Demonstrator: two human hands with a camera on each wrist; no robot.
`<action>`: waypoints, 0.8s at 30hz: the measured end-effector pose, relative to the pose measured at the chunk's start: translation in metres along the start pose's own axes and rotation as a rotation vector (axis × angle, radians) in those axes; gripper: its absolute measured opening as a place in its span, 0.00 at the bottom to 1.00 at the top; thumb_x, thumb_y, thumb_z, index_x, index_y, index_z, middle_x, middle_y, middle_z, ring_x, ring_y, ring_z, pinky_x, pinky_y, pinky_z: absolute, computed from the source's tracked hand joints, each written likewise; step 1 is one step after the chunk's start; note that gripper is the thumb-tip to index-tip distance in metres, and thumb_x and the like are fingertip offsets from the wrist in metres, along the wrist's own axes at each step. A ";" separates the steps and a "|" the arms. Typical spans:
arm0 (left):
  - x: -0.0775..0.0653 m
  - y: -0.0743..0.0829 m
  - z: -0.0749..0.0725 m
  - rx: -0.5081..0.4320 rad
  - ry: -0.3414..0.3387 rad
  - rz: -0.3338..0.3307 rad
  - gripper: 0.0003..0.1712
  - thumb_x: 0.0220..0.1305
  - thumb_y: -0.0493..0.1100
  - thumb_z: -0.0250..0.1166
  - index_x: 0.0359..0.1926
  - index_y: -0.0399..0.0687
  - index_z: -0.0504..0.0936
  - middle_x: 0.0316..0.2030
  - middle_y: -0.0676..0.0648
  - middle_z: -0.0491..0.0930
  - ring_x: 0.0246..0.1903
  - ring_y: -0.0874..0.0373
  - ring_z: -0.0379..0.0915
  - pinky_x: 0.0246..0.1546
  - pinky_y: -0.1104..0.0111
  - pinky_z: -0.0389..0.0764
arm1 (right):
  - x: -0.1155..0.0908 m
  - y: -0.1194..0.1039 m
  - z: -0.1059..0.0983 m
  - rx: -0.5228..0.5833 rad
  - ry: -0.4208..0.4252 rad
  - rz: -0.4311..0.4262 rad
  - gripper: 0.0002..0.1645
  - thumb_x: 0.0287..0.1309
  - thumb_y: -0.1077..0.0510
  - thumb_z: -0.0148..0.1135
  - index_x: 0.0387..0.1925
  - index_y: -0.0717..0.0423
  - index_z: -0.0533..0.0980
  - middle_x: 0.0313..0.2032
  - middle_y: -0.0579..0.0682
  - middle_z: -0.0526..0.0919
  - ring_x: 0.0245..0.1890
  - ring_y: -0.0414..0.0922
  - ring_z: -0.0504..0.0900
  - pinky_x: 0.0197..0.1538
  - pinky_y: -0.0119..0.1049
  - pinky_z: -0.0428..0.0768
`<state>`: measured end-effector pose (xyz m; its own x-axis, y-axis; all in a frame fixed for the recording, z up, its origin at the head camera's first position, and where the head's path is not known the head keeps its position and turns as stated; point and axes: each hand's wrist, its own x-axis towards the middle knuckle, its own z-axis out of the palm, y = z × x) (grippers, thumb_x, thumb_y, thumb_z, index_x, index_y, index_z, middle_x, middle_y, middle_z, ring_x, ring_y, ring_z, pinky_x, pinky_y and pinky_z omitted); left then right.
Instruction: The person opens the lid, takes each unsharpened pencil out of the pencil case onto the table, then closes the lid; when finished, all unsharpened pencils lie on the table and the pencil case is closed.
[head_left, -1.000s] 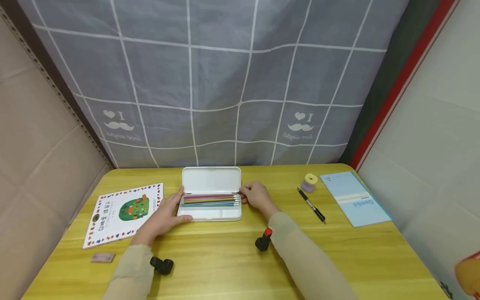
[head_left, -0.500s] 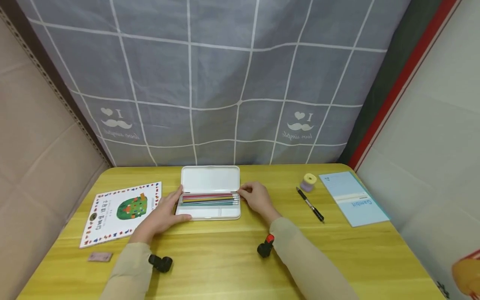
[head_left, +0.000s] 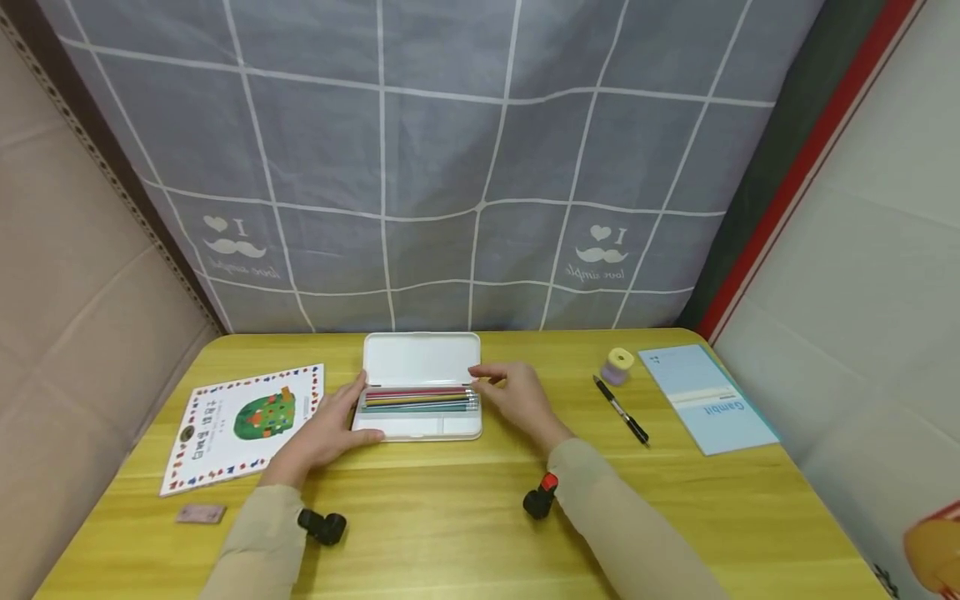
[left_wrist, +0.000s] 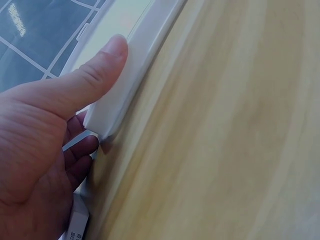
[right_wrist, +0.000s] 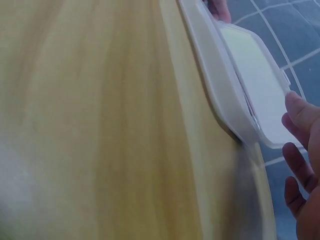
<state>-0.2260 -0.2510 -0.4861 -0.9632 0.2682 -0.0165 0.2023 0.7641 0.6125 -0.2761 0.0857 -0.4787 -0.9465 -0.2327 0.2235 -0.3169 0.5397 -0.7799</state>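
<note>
A white pencil case (head_left: 462, 428) lies on the table with its lid (head_left: 422, 358) raised at the back. Inside it, several coloured pencils (head_left: 416, 398) lie side by side in the rear compartment. My left hand (head_left: 324, 435) holds the case's left end; in the left wrist view its thumb lies over the white rim (left_wrist: 117, 107) with the fingers lower at the end. At the other end, my right hand (head_left: 519, 398) has thumb and forefinger apart at the lid's right edge. The right wrist view shows its fingertips by the lid (right_wrist: 260, 90); whether they touch is hard to tell.
Left of the case lies a picture book (head_left: 243, 425), with a small pinkish block (head_left: 200, 513) in front of it. To the right are a black pen (head_left: 621, 410), a yellow-and-purple round container (head_left: 617, 366) and a light blue notebook (head_left: 708, 400). A grey checked curtain (head_left: 427, 167) hangs behind.
My right hand has shifted from beside the case's right end onto the lid's lower right edge, its thumb and forefinger spreading. The left hand and case stay put.
</note>
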 end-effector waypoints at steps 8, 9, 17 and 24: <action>-0.001 -0.001 0.001 -0.001 0.008 0.017 0.65 0.63 0.61 0.74 0.84 0.41 0.44 0.80 0.31 0.52 0.76 0.26 0.43 0.70 0.29 0.52 | -0.004 -0.008 0.010 -0.086 -0.131 -0.082 0.18 0.60 0.55 0.77 0.52 0.48 0.89 0.37 0.45 0.92 0.23 0.39 0.70 0.27 0.30 0.66; -0.001 -0.001 0.001 -0.001 0.009 0.017 0.65 0.63 0.62 0.74 0.84 0.41 0.44 0.80 0.31 0.52 0.76 0.26 0.44 0.70 0.29 0.52 | -0.004 -0.007 0.011 -0.104 -0.138 -0.083 0.18 0.60 0.54 0.77 0.53 0.48 0.89 0.31 0.46 0.90 0.21 0.38 0.66 0.26 0.30 0.64; 0.000 -0.003 0.003 0.001 0.007 0.007 0.66 0.62 0.62 0.74 0.84 0.42 0.44 0.80 0.32 0.51 0.77 0.26 0.43 0.71 0.29 0.52 | -0.003 -0.004 0.017 -0.204 -0.162 -0.071 0.19 0.60 0.53 0.78 0.53 0.43 0.89 0.18 0.42 0.78 0.18 0.36 0.67 0.24 0.29 0.63; -0.001 -0.001 0.002 -0.005 0.007 0.007 0.65 0.63 0.61 0.74 0.84 0.42 0.44 0.80 0.33 0.51 0.77 0.27 0.44 0.71 0.30 0.52 | -0.001 -0.006 0.018 -0.231 -0.177 -0.079 0.16 0.61 0.53 0.76 0.52 0.46 0.89 0.37 0.39 0.90 0.23 0.37 0.71 0.30 0.30 0.71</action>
<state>-0.2252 -0.2511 -0.4881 -0.9629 0.2698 -0.0064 0.2086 0.7591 0.6166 -0.2718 0.0680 -0.4847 -0.8993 -0.4080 0.1574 -0.4142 0.6793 -0.6058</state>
